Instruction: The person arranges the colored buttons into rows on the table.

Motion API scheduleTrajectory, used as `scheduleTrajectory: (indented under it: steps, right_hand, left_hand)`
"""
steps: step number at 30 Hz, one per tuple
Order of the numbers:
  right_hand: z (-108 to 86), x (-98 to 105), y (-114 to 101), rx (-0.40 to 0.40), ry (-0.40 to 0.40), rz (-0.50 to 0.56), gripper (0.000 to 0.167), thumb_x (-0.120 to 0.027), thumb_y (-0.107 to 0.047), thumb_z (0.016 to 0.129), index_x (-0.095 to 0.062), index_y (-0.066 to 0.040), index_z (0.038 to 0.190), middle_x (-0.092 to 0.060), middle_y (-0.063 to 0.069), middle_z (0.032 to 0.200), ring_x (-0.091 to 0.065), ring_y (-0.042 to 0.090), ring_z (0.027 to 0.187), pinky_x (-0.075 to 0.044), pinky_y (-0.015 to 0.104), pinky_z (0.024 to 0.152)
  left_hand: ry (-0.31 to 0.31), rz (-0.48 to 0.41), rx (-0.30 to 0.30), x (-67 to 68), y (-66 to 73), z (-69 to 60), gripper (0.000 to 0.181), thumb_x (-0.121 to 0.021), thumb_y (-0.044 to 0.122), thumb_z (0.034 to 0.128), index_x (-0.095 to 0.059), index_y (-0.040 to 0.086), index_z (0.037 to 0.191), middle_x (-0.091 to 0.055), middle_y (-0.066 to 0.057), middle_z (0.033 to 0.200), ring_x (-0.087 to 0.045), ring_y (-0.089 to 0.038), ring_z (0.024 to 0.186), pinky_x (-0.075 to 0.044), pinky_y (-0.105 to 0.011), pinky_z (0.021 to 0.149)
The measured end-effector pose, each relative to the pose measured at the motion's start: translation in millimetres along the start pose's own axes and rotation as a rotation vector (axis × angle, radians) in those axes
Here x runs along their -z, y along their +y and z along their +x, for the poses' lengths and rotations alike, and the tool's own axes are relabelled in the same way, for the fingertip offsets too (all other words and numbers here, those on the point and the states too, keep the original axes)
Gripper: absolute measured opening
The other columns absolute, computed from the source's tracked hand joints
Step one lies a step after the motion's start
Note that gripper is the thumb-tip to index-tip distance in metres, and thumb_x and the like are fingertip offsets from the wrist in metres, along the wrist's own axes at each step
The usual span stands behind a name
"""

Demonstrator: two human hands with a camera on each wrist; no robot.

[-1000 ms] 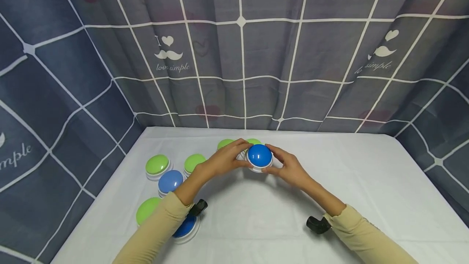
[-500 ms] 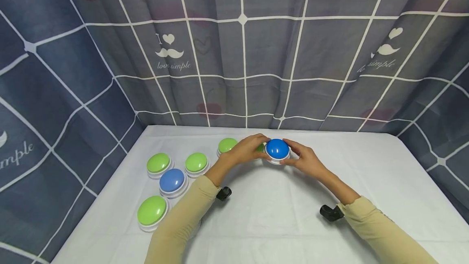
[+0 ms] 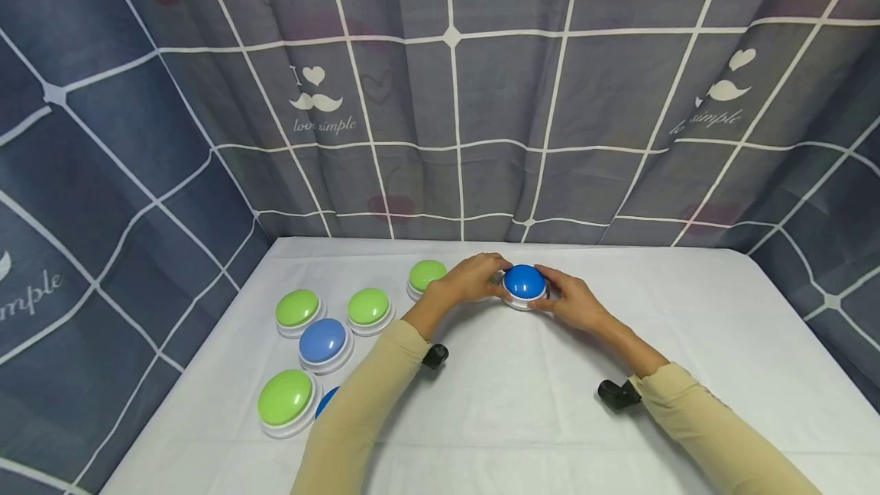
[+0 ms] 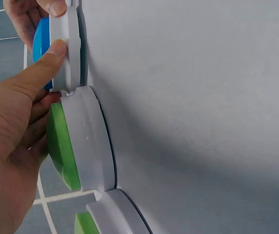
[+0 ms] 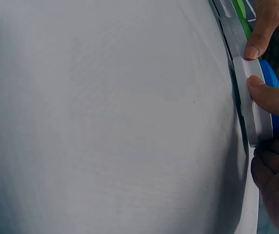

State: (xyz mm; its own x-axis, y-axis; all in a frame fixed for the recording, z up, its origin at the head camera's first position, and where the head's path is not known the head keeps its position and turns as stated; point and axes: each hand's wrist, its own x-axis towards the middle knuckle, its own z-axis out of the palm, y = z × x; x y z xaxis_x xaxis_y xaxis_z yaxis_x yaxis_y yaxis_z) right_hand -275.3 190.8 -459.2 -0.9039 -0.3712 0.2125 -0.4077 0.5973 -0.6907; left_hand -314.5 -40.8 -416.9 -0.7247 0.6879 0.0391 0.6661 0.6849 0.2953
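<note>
Held piece: a blue push button (image 3: 524, 282), dome uppermost, near the far edge of the white-covered table (image 3: 516, 418), with the left and right hands at its two sides.
Left hand (image 3: 474, 279): fingers curled about the button's left side; in the left wrist view the thumb presses the wall of the white base (image 4: 71, 29).
Right hand (image 3: 572, 298): fingers curled about the opposite side, its thumb likewise on the base, as the right wrist view shows.
Base and cloth: close together, with a dark shadow line under the rim; whether the full underside bears on the cloth cannot be told.
Adjoining button: a green push button (image 4: 61, 146) just beside the held one, mostly hidden by the left hand in the head view; another green dome (image 3: 426, 273) stands next along.
Left-hand cluster: three green buttons (image 3: 285, 397) and a paler blue button (image 3: 322, 340), with a further blue dome (image 3: 326, 401) partly covered by the left sleeve (image 3: 364, 396).
Handling (judged): probably light, rigid plastic; the glossy dome looks slippery and may depress under load.
Best hold (judged): opposite sides of the base, thumbs low on its wall, keeping pressure off the dome and the button level.
</note>
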Motion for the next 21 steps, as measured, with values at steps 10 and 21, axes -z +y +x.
scheduleTrajectory:
  steps: [10,21]
  right_hand:
    - [5.6,0.4,1.2,-0.003,-0.019,-0.023,0.074,-0.077,-0.013,0.087,-0.038,0.013,0.145,-0.042,0.033,0.144,-0.038,0.049,0.134,-0.032,0.058,0.108]
    - [6.2,-7.4,-0.6,-0.035,-0.031,-0.025,0.078,-0.073,-0.015,0.091,-0.028,0.010,0.150,-0.033,0.034,0.149,-0.033,0.050,0.137,-0.029,0.058,0.110]
  left_hand:
    - [-0.022,0.024,0.033,-3.0,-2.3,8.5,0.061,-0.077,0.034,0.0882,-0.056,0.006,0.139,-0.058,-0.007,0.134,-0.052,-0.018,0.126,-0.038,-0.029,0.107]
    - [-0.001,0.043,0.063,-5.1,-1.5,5.9,0.060,-0.076,0.035,0.0892,-0.057,0.007,0.138,-0.058,-0.006,0.132,-0.052,-0.018,0.124,-0.040,-0.029,0.105]
